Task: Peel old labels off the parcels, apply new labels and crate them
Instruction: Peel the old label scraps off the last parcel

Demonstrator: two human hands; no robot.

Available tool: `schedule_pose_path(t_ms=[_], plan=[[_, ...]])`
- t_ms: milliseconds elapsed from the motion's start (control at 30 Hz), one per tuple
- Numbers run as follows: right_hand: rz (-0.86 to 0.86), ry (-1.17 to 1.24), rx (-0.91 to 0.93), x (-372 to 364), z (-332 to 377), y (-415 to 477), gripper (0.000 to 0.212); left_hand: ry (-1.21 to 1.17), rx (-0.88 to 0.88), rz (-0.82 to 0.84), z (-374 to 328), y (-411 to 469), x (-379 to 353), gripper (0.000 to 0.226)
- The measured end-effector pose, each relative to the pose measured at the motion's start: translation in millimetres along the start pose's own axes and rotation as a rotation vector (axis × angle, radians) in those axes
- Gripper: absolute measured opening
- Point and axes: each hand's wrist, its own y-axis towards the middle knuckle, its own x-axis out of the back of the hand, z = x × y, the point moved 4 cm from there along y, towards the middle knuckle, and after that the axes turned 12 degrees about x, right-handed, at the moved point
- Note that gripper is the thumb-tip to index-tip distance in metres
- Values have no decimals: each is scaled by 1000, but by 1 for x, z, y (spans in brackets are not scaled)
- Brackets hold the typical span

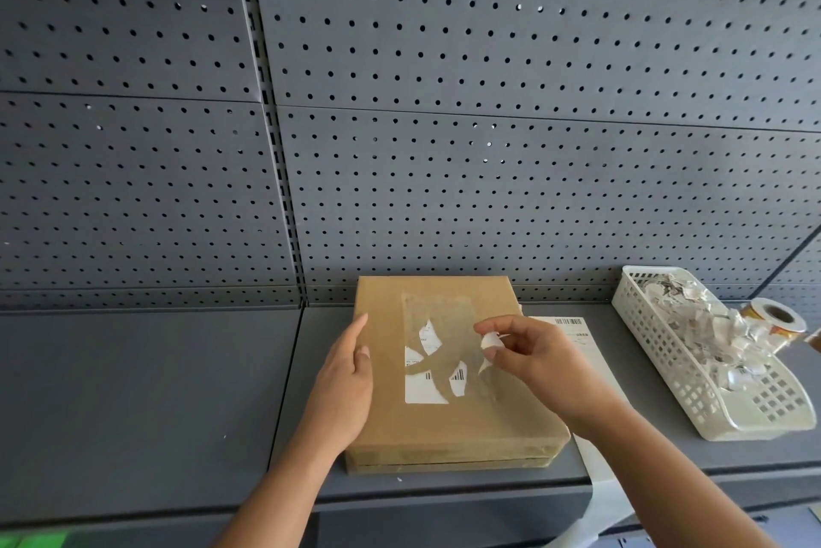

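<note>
Left hand (346, 374) lay flat, fingers straight, against the left edge of one brown cardboard parcel (444, 427), which sat flat on the grey shelf (133, 392). Right hand (537, 361) pinched a torn white scrap (488, 341) between thumb and fingertips above the parcel's top. Four white label fragments (424, 389) were stuck there on a shiny glue patch. To the right: one label sheet (573, 329), one white basket (657, 352) of scraps, one tape roll (775, 318).

Matt cardboard parcel (448, 369), perforated metal shelf (133, 392)
</note>
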Motion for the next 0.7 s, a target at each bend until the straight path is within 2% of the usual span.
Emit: schedule_pose_path(t_ms=[400,533,633,700], plan=[[-144,21,99,30,11,-5,19,-3,2,8,1,1,1,47],[-265,81,80,48,8,-9,18,-1,-6,11,1,0,2,47],[-322,26,48,68,1,-15,12,3,-6,10,1,1,2,47],[-323,-1,34,82,-4,-19,19,3,-2,10,1,1,1,47]])
